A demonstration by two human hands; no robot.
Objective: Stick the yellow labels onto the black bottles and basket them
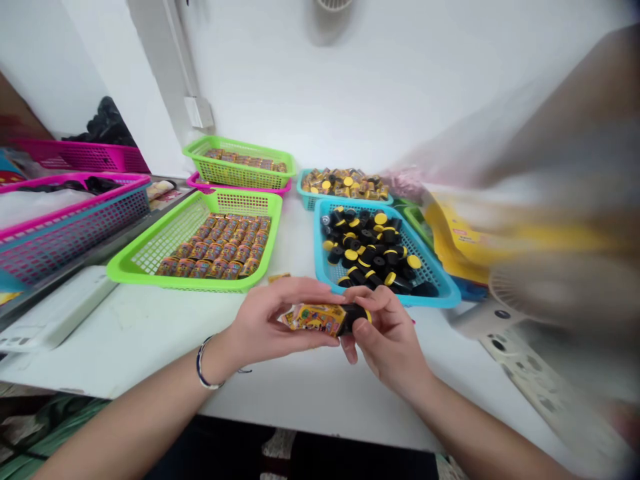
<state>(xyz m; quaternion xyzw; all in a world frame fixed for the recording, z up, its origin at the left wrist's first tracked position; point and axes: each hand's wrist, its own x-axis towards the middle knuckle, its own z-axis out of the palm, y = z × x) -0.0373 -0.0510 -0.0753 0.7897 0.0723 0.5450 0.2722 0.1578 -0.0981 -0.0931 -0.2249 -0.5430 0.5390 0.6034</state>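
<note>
Over the near part of the white table, my left hand (265, 321) is closed around a yellow printed wrapper sleeve (316, 319), thumb and fingers on its two long sides. My right hand (393, 340) pinches a small black canister (354, 318) with a yellow end. The canister's left part sits in the right mouth of the sleeve; how deep it goes is hidden. Behind my right hand, a blue basket (430, 300) holds many loose black canisters (367, 257) with yellow ends. A green basket (183, 285) beyond my left hand carries rows of wrapped canisters (220, 250).
Farther back are another green basket (240, 177) and a smaller blue basket (345, 202), both with wrapped pieces. A pink-rimmed basket (75, 207) stands left, near a white elongated device (65, 310). On the right are yellow packaging (465, 233) and a blurred small fan (530, 287).
</note>
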